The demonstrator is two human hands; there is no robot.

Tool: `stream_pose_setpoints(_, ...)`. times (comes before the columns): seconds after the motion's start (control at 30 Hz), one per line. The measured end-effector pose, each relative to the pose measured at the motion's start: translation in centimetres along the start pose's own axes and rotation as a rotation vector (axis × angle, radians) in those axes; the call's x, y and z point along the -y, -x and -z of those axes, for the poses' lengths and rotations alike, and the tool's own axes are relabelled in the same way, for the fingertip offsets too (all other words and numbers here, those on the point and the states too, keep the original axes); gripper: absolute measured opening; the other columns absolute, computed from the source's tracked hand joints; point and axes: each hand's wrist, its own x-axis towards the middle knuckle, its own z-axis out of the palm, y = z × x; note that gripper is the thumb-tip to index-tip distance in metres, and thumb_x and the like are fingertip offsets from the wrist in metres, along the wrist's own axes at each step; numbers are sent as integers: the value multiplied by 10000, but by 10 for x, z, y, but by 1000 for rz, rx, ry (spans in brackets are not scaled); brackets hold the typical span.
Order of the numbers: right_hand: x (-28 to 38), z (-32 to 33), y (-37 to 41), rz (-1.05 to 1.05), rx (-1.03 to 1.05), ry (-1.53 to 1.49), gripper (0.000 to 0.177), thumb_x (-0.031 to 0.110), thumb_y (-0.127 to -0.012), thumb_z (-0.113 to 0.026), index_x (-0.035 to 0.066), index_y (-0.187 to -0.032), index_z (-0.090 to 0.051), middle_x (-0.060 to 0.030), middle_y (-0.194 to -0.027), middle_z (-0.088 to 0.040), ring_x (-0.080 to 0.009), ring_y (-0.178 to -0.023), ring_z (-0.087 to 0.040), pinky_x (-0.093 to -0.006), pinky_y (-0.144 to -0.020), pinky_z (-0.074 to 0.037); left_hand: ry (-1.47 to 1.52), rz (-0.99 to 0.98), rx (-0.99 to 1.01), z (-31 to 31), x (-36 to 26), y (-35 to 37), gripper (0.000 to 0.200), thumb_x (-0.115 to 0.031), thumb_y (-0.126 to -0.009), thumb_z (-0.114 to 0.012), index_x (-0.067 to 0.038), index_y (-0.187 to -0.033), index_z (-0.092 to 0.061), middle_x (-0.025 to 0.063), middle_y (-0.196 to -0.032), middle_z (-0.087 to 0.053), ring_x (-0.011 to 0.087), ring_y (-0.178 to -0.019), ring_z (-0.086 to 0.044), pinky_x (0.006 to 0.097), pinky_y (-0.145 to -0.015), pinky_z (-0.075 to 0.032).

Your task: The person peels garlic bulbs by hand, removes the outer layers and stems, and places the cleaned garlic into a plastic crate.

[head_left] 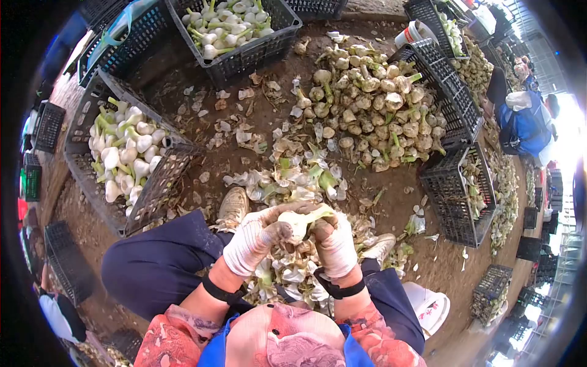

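Note:
Between my two hands is a garlic bulb (298, 224) with a pale green stem pointing right. My left hand (255, 237), in a dirty white glove or wrap, is closed around the bulb's left side. On the stem side, my right hand (335, 243), covered the same way, has its fingers closed; the fingertips are partly hidden. Below and in front of my hands lies a heap of peeled garlic skins (293, 183). Ahead to the right is a pile of unpeeled, soil-coloured garlic bulbs (382, 104).
A black crate (82, 153) of cleaned white garlic (125, 147) stands at left, another crate (257, 58) with garlic ahead. Tipped crates (449, 85) border the pile at right. A white bucket (416, 33) sits at the back. Another person (529, 122) in blue is far right.

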Motion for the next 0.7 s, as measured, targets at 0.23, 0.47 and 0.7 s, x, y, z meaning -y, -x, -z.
stream_pose_setpoints(0.23,19,-3,7,68,70,44,587,434,-876,-743,15,-1262,-602,-16,-1016,-684,-72,-803,-610,-234,-680,-490,-49,-212,10,-2,11,-10,789,-126,-740,-881,-32,-1428,-507,85,-1311,-617,196,-1176,-598,343,-1016,-487)
stream_pose_setpoints(0.47,9,-6,5,-38,12,-90,620,401,-845,-785,-9,-1267,-592,-60,-1072,-689,-122,-908,-641,-259,-788,-510,-619,-354,7,5,11,-6,803,-87,-742,-863,-72,-1454,-492,107,-1326,-612,198,-1166,-605,341,-1025,-485)
stream_pose_setpoints(0.7,12,7,0,53,-128,63,287,135,-964,-570,2,-1212,-627,-57,-995,-681,-124,-769,-626,-221,-600,-492,-69,-174,-53,0,5,-11,933,-553,-720,-839,23,-1385,-528,97,-1291,-622,146,-1099,-624,301,-925,-518)
